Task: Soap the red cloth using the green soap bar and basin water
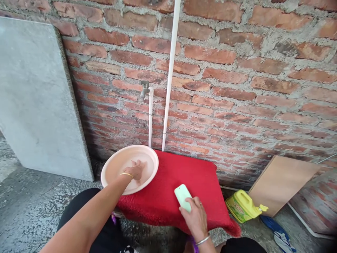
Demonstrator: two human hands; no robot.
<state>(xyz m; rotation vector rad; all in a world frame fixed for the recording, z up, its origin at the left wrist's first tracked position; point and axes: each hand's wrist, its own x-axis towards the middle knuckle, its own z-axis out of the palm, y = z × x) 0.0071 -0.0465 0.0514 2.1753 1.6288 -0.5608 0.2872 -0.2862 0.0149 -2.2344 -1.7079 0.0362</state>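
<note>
My left hand (134, 171), with a gold bangle at the wrist, reaches into a pale peach basin (112, 161). Its fingers are spread apart over or in what looks like shallow, cloudy water, and nothing shows in its grasp. My right hand (196, 216), with a silver bangle, grips the near end of a flat, pale green rounded block (182, 195). A small hole marks the block's far end; it resembles the back of a scrubbing brush, but its underside is hidden. The block is on or just above a red cloth (189, 168) covering a low table or bench.
A tap (144, 88) on a white pipe (150, 119) stands behind the basin, before a brick wall. Leaning left is a grey slab (44, 98). A yellow jug (243, 206), blue slippers (279, 232) and a brown board (283, 182) lie to the right. The floor looks wet.
</note>
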